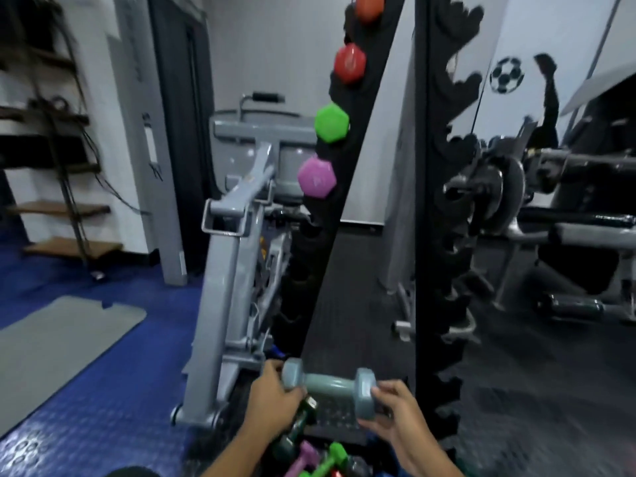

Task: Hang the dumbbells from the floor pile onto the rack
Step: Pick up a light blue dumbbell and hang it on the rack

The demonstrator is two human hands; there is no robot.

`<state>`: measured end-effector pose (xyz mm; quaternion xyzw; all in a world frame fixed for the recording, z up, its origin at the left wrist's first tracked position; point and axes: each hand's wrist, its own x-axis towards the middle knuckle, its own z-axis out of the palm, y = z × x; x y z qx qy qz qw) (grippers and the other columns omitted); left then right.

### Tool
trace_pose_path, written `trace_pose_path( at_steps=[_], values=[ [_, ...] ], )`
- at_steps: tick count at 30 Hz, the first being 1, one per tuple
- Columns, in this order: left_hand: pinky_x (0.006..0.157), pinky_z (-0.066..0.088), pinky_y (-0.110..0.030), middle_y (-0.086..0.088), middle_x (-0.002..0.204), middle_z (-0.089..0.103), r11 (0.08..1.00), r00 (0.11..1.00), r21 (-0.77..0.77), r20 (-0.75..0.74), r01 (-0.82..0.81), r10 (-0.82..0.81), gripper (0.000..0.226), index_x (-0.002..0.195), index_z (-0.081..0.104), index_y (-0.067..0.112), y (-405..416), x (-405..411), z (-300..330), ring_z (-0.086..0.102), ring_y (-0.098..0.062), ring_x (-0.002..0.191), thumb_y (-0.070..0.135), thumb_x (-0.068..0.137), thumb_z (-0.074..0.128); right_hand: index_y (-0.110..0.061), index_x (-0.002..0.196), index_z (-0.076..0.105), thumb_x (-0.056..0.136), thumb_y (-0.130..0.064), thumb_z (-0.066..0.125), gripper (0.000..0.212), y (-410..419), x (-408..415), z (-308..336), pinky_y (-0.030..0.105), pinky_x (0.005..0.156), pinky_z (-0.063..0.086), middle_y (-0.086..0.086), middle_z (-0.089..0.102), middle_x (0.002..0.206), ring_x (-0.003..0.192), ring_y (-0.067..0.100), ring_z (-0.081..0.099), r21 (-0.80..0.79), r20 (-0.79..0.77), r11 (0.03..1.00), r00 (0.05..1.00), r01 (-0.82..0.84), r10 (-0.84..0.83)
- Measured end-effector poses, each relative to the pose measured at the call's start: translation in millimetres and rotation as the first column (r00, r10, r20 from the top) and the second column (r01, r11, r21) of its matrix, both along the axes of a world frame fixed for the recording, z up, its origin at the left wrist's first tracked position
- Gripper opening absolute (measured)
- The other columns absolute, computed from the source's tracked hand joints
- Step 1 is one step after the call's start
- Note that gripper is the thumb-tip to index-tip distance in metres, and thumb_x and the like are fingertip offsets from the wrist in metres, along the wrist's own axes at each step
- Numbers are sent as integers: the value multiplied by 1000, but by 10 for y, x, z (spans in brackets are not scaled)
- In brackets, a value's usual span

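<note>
Two bare forearms entering from the lower edge, left hand (272, 397) and right hand (395, 413) showing no gloves, rings, watch or bands, wrists uncovered, no sleeve cuff reaching into view, fingernails appearing short and plain

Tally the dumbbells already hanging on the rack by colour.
Orange dumbbell: 1
Red dumbbell: 1
Green dumbbell: 1
Purple dumbbell: 1
Total on the rack: 4
</note>
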<state>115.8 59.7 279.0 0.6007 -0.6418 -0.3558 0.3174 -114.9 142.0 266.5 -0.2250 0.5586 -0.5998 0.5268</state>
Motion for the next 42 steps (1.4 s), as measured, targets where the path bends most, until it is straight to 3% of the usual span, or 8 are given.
trace_pose_path(
  at_steps=[2, 5, 13, 21, 27, 32, 36, 42],
  values=[
    [73, 44, -27, 8, 93, 66, 1000, 999, -30, -32, -5, 4, 44, 109, 53, 30, -48, 108, 111, 62, -13, 82, 25, 79, 85, -3, 114, 61, 92, 5, 66, 24, 24, 52, 159, 53, 73, 62, 25, 70, 107, 81, 43, 73, -56, 4, 997, 999, -47, 48],
    [84, 52, -32, 8, 103, 69, 994, 996, -102, -76, 34, -42, 46, 114, 53, 36, -181, 250, 296, 66, -15, 95, 24, 83, 84, -17, 126, 66, 85, 5, 74, 47, 16, 149, 435, 52, 77, 62, 28, 64, 124, 100, 46, 74, -113, 21, 987, 993, -111, 114],
    [90, 58, -41, -1, 113, 61, 939, 992, -345, -124, -21, -24, 38, 127, 62, 36, -831, 500, 987, 65, -16, 98, 34, 91, 76, -31, 137, 62, 81, -4, 85, 66, -314, 603, 1199, 53, 89, 62, 17, 61, 128, 111, 34, 71, -321, -178, 927, 974, -192, 140],
    [93, 61, -47, 7, 114, 73, 947, 911, -307, -410, -93, -44, 48, 137, 62, 34, -1527, 549, 1443, 73, -14, 101, 12, 95, 72, -51, 119, 63, 80, 2, 85, 69, -988, 991, 1433, 32, 89, 62, -12, 49, 132, 104, 21, 72, -431, -569, 863, 822, -264, -33],
    [97, 59, -45, 7, 115, 73, 943, 824, -317, -557, -98, -102, 45, 122, 65, 40, -2124, 361, 1363, 72, -14, 104, 2, 97, 64, -45, 121, 65, 82, 2, 83, 64, -1461, 1131, 1295, 14, 89, 56, -24, 47, 118, 109, 3, 65, -509, -581, 839, 796, -193, -169],
    [105, 55, -48, 8, 128, 70, 940, 790, -335, -592, -64, -157, 49, 132, 64, 37, -2535, 174, 1129, 68, -13, 117, 3, 96, 64, -53, 112, 63, 81, -1, 86, 64, -1759, 1108, 1066, 23, 89, 58, -20, 43, 119, 107, 10, 65, -498, -656, 857, 705, -137, -269],
    [106, 54, -45, 2, 135, 67, 944, 725, -329, -658, -34, -204, 48, 140, 62, 24, -2726, 7, 1011, 65, -14, 123, -2, 98, 62, -61, 111, 59, 82, -11, 88, 64, -1854, 1129, 987, 20, 88, 56, -28, 40, 116, 106, -1, 61, -494, -726, 861, 601, -120, -333],
    [102, 55, -29, 3, 125, 72, 933, 773, -355, -575, 61, -269, 46, 140, 63, 24, -2968, -312, 939, 67, -2, 112, 5, 98, 65, -58, 128, 57, 92, -22, 78, 55, -1928, 1151, 933, 24, 89, 57, -29, 35, 123, 111, 7, 61, -531, -784, 841, 437, -103, -441]
  ],
)
